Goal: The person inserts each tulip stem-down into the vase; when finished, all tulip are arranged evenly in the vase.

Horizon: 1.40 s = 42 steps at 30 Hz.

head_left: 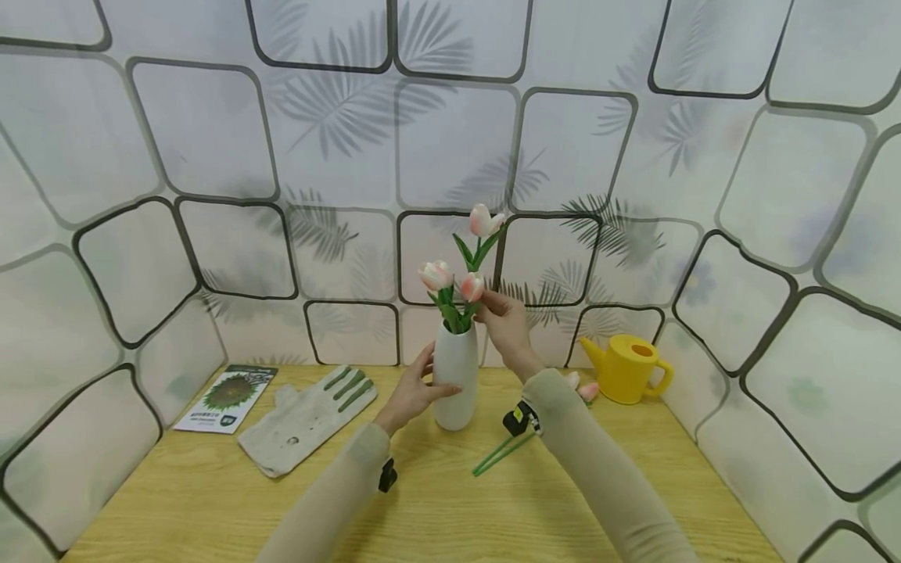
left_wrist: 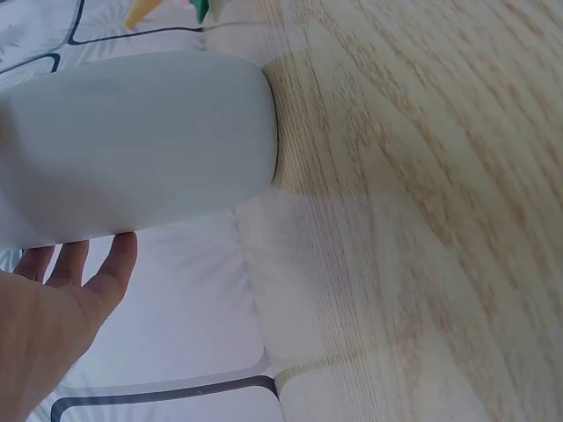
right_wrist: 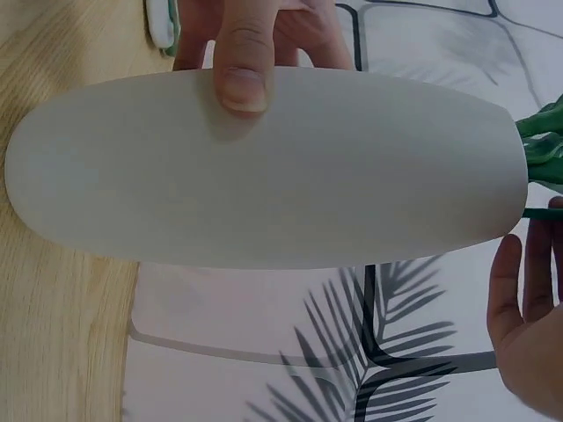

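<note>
A tall white vase (head_left: 454, 379) stands upright on the table with several pink-and-white tulips in its mouth. My left hand (head_left: 414, 397) holds the vase's side, its thumb across the front and the fingers behind; the thumb (right_wrist: 242, 88) shows plainly in the right wrist view. At the vase's rim, my right hand (head_left: 508, 327) pinches the green stem of a tulip (head_left: 472, 288) just below its bloom. One tulip (head_left: 483, 222) rises above the others, and another (head_left: 436, 276) leans left. In the right wrist view, the pinching fingertips are partly cut off.
More tulips (head_left: 589, 392) lie on the table behind my right sleeve, their green stems (head_left: 493, 459) reaching forward. A yellow watering can (head_left: 625, 371) stands at the right. A garden glove (head_left: 303, 430) and a seed packet (head_left: 228, 399) lie at the left. Patterned cloth walls close the back and sides.
</note>
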{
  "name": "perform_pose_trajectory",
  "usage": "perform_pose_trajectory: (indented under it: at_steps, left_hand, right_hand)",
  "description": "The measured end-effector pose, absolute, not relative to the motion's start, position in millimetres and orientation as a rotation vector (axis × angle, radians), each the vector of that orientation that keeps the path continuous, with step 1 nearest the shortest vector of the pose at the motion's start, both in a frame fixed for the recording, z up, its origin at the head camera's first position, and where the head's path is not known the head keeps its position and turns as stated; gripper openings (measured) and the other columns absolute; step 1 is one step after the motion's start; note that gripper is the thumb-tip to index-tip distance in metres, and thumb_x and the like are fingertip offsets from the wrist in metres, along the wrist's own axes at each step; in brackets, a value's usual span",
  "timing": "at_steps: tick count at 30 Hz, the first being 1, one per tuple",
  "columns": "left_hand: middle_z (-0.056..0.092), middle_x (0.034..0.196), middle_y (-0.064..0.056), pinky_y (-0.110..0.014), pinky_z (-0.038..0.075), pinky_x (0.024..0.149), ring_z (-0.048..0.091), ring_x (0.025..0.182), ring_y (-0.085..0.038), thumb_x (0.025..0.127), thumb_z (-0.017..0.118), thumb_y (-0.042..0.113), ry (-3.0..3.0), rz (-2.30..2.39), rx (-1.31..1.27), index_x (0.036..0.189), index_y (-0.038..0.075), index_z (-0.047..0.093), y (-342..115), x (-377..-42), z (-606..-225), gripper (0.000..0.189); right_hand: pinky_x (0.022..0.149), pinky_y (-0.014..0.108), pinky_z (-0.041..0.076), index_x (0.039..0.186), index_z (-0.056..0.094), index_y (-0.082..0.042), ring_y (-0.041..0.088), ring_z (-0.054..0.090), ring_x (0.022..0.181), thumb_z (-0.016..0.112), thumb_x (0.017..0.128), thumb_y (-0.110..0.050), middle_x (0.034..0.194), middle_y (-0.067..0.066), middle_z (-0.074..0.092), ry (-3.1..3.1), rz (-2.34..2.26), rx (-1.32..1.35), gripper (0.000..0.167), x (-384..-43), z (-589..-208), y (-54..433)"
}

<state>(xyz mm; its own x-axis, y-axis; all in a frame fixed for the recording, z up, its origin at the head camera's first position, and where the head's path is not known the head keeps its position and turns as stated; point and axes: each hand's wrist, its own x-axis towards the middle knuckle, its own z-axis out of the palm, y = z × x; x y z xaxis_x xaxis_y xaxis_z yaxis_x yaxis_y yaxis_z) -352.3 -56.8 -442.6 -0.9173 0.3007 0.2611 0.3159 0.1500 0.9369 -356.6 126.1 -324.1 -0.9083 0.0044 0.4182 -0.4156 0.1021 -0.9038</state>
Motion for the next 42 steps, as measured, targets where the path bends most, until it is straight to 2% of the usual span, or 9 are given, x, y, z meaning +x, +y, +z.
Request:
perform_pose_trajectory:
  at_steps: [3,6,14,18,21,29,36,42]
  left_hand:
    - [0.044,0.148,-0.01,-0.061,0.045,0.099,0.046,0.134,-0.036,0.082,0.081,0.024,-2.363,-1.942,-0.643,0.154,0.035,0.027,-57,-352,-442,0.09]
    - [0.045,0.148,-0.009,-0.06,0.045,0.099,0.046,0.134,-0.035,0.082,0.082,0.026,-2.371,-1.939,-0.637,0.153,0.038,0.028,-57,-352,-442,0.09]
    - [0.045,0.147,-0.006,-0.057,0.047,0.099,0.046,0.133,-0.032,0.081,0.082,0.032,-2.391,-1.92,-0.646,0.151,0.044,0.027,-57,-355,-444,0.09]
    - [0.044,0.148,-0.006,-0.058,0.046,0.1,0.045,0.134,-0.032,0.081,0.082,0.033,-2.397,-1.92,-0.637,0.152,0.044,0.027,-57,-354,-443,0.091]
    - [0.044,0.149,-0.008,-0.059,0.045,0.1,0.045,0.135,-0.034,0.081,0.082,0.032,-2.397,-1.916,-0.633,0.152,0.042,0.027,-58,-354,-443,0.091]
    - [0.043,0.149,-0.014,-0.061,0.044,0.101,0.044,0.135,-0.037,0.085,0.079,0.017,-2.397,-1.941,-0.623,0.155,0.029,0.027,-57,-333,-423,0.088]
    - [0.042,0.149,-0.015,-0.061,0.044,0.101,0.043,0.135,-0.038,0.085,0.079,0.018,-2.404,-1.939,-0.642,0.156,0.027,0.026,-58,-330,-418,0.089]
    - [0.042,0.149,-0.015,-0.061,0.044,0.101,0.043,0.135,-0.038,0.085,0.079,0.018,-2.407,-1.943,-0.637,0.156,0.027,0.026,-58,-330,-419,0.089]
  right_hand:
    - [0.098,0.042,0.051,0.128,0.065,-0.004,0.025,0.062,0.117,0.059,0.098,-0.009,0.127,0.017,0.065,-2.139,1.846,0.404,0.031,-355,-324,126]
    - [0.103,0.047,0.047,0.124,0.068,-0.005,0.027,0.058,0.123,0.06,0.097,-0.012,0.125,0.016,0.066,-2.211,1.804,0.418,0.029,-354,-324,125]
    - [0.096,0.05,0.051,0.117,0.073,-0.007,0.03,0.063,0.114,0.062,0.094,-0.014,0.117,0.015,0.07,-2.301,1.674,0.417,0.026,-357,-328,123]
    - [0.1,0.052,0.049,0.114,0.074,-0.005,0.029,0.061,0.116,0.064,0.093,-0.014,0.116,0.015,0.071,-2.276,1.694,0.439,0.026,-357,-329,124]
    - [0.103,0.052,0.046,0.118,0.072,-0.006,0.028,0.059,0.12,0.062,0.093,-0.013,0.121,0.013,0.069,-2.267,1.707,0.461,0.027,-357,-330,126]
    - [0.099,0.047,0.05,0.124,0.069,-0.009,0.027,0.061,0.118,0.064,0.095,-0.014,0.125,0.013,0.067,-2.225,1.786,0.436,0.03,-352,-329,130]
    - [0.093,0.036,0.055,0.122,0.069,-0.003,0.028,0.066,0.11,0.064,0.096,-0.014,0.122,0.017,0.068,-2.147,1.84,0.487,0.028,-357,-336,136]
    - [0.088,0.034,0.058,0.119,0.068,0.003,0.028,0.068,0.105,0.063,0.096,-0.009,0.119,0.023,0.067,-2.105,1.896,0.52,0.027,-354,-340,145]
